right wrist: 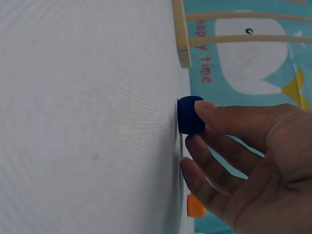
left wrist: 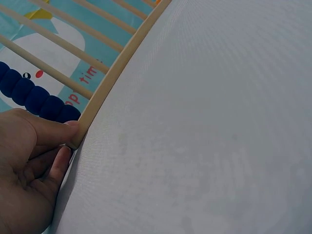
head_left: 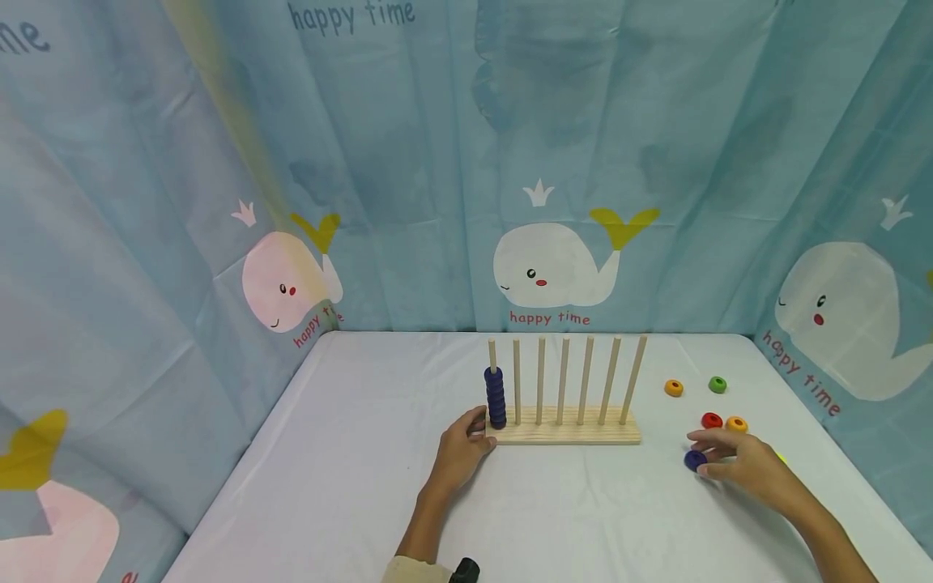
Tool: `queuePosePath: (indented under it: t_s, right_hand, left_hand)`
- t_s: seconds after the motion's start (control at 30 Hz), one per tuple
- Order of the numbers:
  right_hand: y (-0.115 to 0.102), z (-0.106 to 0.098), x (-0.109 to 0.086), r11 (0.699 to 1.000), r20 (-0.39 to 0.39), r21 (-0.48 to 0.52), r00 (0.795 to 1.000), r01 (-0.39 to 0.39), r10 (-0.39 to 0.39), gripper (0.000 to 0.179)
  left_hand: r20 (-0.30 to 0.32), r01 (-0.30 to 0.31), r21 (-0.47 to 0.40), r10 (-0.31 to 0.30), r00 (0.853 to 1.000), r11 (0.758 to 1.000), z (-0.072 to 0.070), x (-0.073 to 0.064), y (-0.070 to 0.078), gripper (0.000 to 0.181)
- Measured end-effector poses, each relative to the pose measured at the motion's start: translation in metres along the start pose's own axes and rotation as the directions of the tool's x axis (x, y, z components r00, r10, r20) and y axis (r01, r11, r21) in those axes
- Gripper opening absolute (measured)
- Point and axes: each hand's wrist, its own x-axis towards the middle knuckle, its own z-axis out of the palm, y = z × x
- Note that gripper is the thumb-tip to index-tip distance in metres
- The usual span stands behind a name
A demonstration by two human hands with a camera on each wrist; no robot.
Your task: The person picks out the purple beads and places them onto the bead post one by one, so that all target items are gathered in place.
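A wooden peg rack [head_left: 564, 437] stands on the table with several upright pegs. Dark blue beads [head_left: 495, 397] are stacked on its leftmost peg. My left hand [head_left: 461, 449] grips the left end of the rack's base, thumb on the front edge, as the left wrist view also shows. To the right of the rack, my right hand [head_left: 754, 474] holds a loose dark blue bead [head_left: 694, 461] at the table surface. In the right wrist view the thumb tip lies on that bead [right wrist: 189, 117]; the contact on its far side is hidden.
Beyond my right hand lie a red bead [head_left: 711, 420], an orange bead [head_left: 737, 424], another orange bead [head_left: 674, 388] and a green bead [head_left: 717, 385]. A yellow thing [head_left: 781, 457] is mostly hidden behind that hand. A whale-print curtain [head_left: 408, 267] surrounds the white table [head_left: 350, 453].
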Motion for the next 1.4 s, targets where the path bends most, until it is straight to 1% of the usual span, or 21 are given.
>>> queuePosePath:
  t_s: [0.07, 0.3, 0.43, 0.63, 0.77, 0.87, 0.93, 1.03, 1.13, 1.27, 1.4]
  right_hand:
    - [0.0, 0.001, 0.001, 1.0, -0.005, -0.007, 1.0, -0.006, 0.006, 0.053]
    - [0.001, 0.004, 0.004, 0.998, -0.011, -0.053, 1.0, -0.013, 0.013, 0.05]
    - [0.0, 0.004, 0.004, 0.998, -0.012, -0.064, 1.0, -0.012, 0.011, 0.048]
    - [-0.003, 0.002, 0.002, 0.998, -0.034, -0.066, 0.999, 0.01, -0.012, 0.049]
    - [-0.008, 0.0, 0.001, 0.997, -0.069, -0.053, 0.996, 0.048, -0.052, 0.05]
    - [-0.016, -0.002, 0.001, 0.995, -0.098, -0.053, 0.991, 0.085, -0.09, 0.049]
    - [-0.022, -0.003, 0.001, 0.994, -0.114, -0.049, 0.988, 0.1, -0.105, 0.049]
    - [-0.032, -0.005, 0.0, 0.992, -0.13, -0.046, 0.984, 0.114, -0.119, 0.048]
    - [-0.041, -0.007, -0.001, 0.99, -0.16, -0.064, 0.978, 0.129, -0.138, 0.047]
    - [-0.051, -0.01, -0.002, 0.982, -0.207, -0.097, 0.962, 0.162, -0.179, 0.043]
    - [-0.058, -0.012, -0.003, 0.972, -0.243, -0.099, 0.942, 0.214, -0.232, 0.043]
  left_hand:
    - [-0.001, 0.009, 0.001, -0.009, 1.0, 1.0, 0.0, 0.0, 0.0, 0.059]
    - [-0.006, -0.008, 0.006, 0.008, 1.0, 1.0, 0.0, 0.001, -0.001, 0.058]
    - [-0.003, 0.01, 0.008, -0.009, 1.0, 1.0, 0.0, 0.001, -0.001, 0.059]
    - [-0.004, 0.013, 0.009, -0.012, 1.0, 1.0, -0.001, 0.0, 0.0, 0.058]
    - [0.002, -0.001, 0.006, 0.001, 1.0, 1.0, -0.002, 0.0, 0.0, 0.058]
    - [0.006, -0.015, -0.005, 0.015, 1.0, 1.0, -0.001, 0.0, -0.001, 0.058]
    - [0.007, -0.014, -0.01, 0.014, 1.0, 1.0, -0.001, 0.0, -0.001, 0.058]
    - [0.005, -0.018, -0.016, 0.018, 1.0, 1.0, -0.001, 0.0, -0.001, 0.058]
    - [0.004, -0.018, -0.013, 0.018, 1.0, 1.0, -0.001, 0.0, 0.0, 0.058]
    - [-0.001, -0.018, -0.012, 0.018, 1.0, 1.0, -0.001, 0.0, 0.001, 0.057]
    - [-0.004, -0.016, -0.014, 0.016, 1.0, 1.0, -0.001, -0.001, 0.001, 0.057]
